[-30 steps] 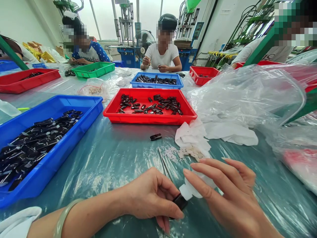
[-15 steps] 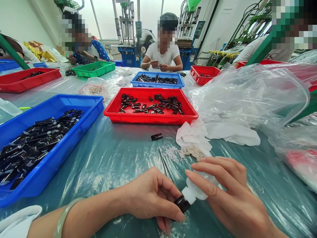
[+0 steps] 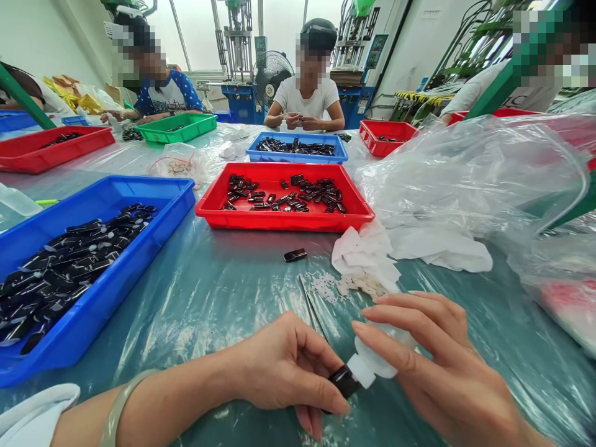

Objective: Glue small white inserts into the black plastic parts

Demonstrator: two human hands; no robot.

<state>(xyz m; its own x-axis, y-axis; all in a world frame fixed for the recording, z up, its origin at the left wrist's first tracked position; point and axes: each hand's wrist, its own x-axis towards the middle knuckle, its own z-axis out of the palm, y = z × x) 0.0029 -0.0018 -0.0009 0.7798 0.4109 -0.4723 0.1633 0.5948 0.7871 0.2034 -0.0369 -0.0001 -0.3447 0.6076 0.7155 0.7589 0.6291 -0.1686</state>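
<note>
My left hand [image 3: 288,366] pinches a small black part [image 3: 343,380] low in the view, fingers curled round it. My right hand [image 3: 433,366] is closed on a small white squeeze bottle [image 3: 372,363], whose tip touches the black part. Just beyond the hands lie thin metal tweezers [image 3: 311,308] and a scatter of tiny white pieces [image 3: 344,285] beside crumpled white tissue [image 3: 363,253]. A single black part [image 3: 295,255] lies loose on the plastic-covered table.
A blue tray [image 3: 139,248] of black parts is at my left, a red tray [image 3: 284,220] of black parts ahead. Clear plastic bags [image 3: 465,180] are heaped at the right. Other people sit at the far side with more trays [image 3: 177,130].
The white bottle has tilted and its tip has come down onto the black part. Both hands shifted only slightly.
</note>
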